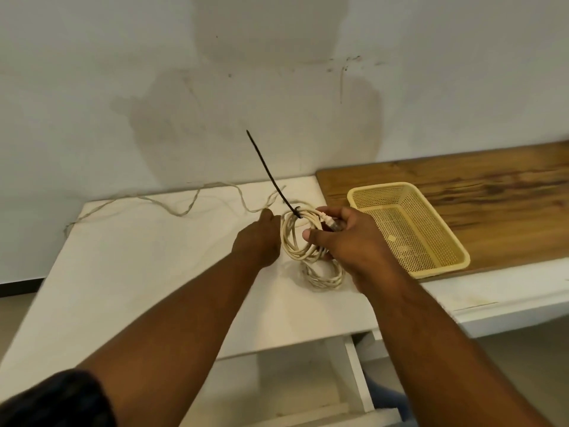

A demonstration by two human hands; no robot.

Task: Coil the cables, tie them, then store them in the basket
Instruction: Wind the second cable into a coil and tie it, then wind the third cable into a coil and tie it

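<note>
One basket [440,270] sits on a board [462,174], right of one coil [292,238] bearing one tie [268,169]. One loose cable [180,214] lies behind. The right hand [348,241] grips the coil; the left hand [258,241] hides its fingers, so its grip cannot be told.

We've got the right hand [345,241] gripping the coiled cable [295,241] on its right side, thumb across the strands and a connector end under the fingers. The left hand [258,238] sits against the coil's left edge, fingers hidden from us. A black zip tie [271,177] loops the coil's top, tail pointing up and left. The basket [440,268] stands just right on the wooden board [477,180], and a loose cable [178,214] trails along the white table [138,272].
</note>
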